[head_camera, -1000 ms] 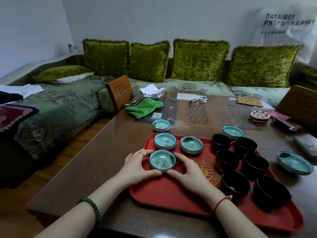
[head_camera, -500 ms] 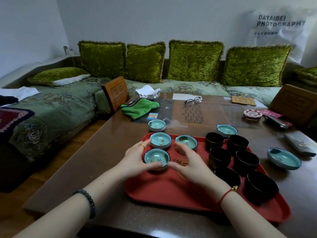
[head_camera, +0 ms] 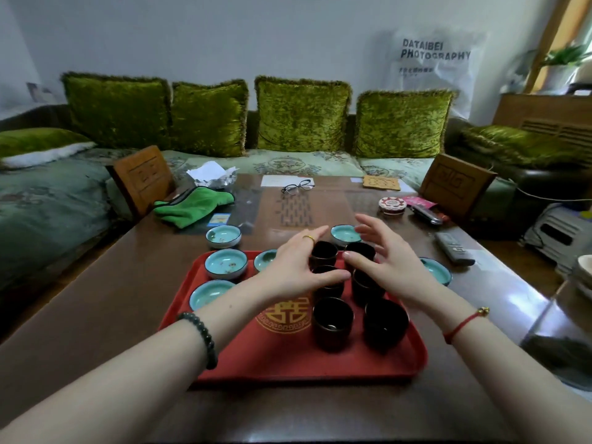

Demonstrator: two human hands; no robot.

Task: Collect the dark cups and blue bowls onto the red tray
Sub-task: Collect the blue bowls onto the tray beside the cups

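Observation:
A red tray (head_camera: pixel 288 357) lies on the brown table and carries several dark cups (head_camera: pixel 331 322) in two rows on its right half. Three blue bowls (head_camera: pixel 226 265) sit on its left half, one partly hidden by my arm. Off the tray stand three more blue bowls: one beyond the far left corner (head_camera: pixel 223 236), one behind the cups (head_camera: pixel 344 233), one to the right (head_camera: pixel 437 270). My left hand (head_camera: pixel 296 267) and my right hand (head_camera: pixel 389 261) hover open over the far cups, fingers spread, reaching toward the bowl behind them.
A green cloth (head_camera: pixel 192 205), glasses (head_camera: pixel 297 186), a round tin (head_camera: pixel 392 205) and a remote (head_camera: pixel 453 248) lie on the table (head_camera: pixel 96 315) beyond and right of the tray. Wooden chair backs stand at both far corners. A sofa with green cushions runs behind.
Both hands let go of the near-left blue bowl on the tray and moved forward and right over the dark cups. The camera view shifted right.

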